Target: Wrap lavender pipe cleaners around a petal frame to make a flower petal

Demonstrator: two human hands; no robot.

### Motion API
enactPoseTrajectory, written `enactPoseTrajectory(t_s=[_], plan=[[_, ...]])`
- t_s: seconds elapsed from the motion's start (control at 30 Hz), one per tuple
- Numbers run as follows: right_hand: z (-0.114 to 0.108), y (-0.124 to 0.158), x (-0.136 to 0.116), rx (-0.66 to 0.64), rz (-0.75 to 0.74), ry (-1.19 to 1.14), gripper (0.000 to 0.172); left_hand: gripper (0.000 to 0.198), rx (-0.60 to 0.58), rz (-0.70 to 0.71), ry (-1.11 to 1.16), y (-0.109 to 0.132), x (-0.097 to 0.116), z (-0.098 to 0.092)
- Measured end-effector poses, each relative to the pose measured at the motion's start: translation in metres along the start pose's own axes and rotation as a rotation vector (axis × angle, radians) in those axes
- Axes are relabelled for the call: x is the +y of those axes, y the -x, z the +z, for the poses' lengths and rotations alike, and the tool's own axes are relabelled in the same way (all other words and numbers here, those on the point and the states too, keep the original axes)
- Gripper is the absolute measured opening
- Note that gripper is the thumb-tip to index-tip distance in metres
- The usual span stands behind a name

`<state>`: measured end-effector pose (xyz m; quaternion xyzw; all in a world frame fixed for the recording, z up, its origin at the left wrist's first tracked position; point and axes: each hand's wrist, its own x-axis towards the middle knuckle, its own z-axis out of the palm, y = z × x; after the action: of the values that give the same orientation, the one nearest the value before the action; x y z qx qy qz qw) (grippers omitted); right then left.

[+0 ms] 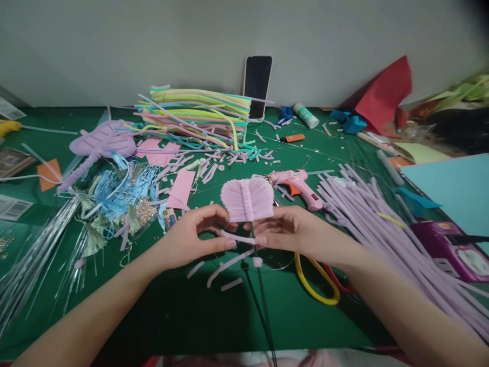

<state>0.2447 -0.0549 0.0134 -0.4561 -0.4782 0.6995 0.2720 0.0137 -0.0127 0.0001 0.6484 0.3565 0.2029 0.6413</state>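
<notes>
A fan-shaped lilac piece (pixel 247 199) with a ribbed middle stands on a thin dark green stem (pixel 263 300), which runs down toward the front table edge. Just below it, a short lilac pipe-cleaner strip (pixel 237 236) spans the gap between my hands. My left hand (pixel 202 232) is closed around the strip's left part, thumb near its underside. With thumb and fingers pinched, my right hand (pixel 286 230) grips the strip's right end beside the stem. A small lilac knob (pixel 257 262) sits on the stem lower down. Loose lilac pieces (pixel 229 262) lie beneath.
A pink glue gun (pixel 296 184) and yellow-handled scissors (pixel 317 285) lie close to my right hand. Lilac pipe cleaners (pixel 382 229) spread at right, coloured ones (pixel 198 114) behind. A phone (pixel 257 84) leans on the wall; blue tassels (pixel 126 191) lie left.
</notes>
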Motion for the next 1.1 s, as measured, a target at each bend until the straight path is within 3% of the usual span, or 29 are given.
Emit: enactPoseTrajectory(t_s=[0.17,0.3,0.6,0.83,0.93,1.1], plan=[[0.005,0.002,0.006,0.13,0.019,0.061,0.026,0.024,-0.033,-0.055,0.093,0.001,0.0,-0.001],[0.005,0.01,0.011,0.176,0.026,-0.046,0.031,0.024,0.008,-0.099,0.107,0.0,-0.002,0.002],[0.0,0.025,0.004,-0.066,0.045,-0.524,0.032,0.027,0.064,-0.125,0.135,-0.002,-0.005,0.009],[-0.009,0.012,0.012,-0.163,0.081,-0.559,0.028,0.021,0.071,-0.129,0.07,-0.002,-0.001,0.011],[-0.009,0.009,0.014,-0.019,0.025,-0.403,0.025,0.019,0.074,-0.148,0.082,-0.003,0.002,0.011],[0.0,0.008,0.022,0.455,-0.218,0.167,0.027,0.022,0.102,-0.18,0.129,-0.003,0.006,0.012]])
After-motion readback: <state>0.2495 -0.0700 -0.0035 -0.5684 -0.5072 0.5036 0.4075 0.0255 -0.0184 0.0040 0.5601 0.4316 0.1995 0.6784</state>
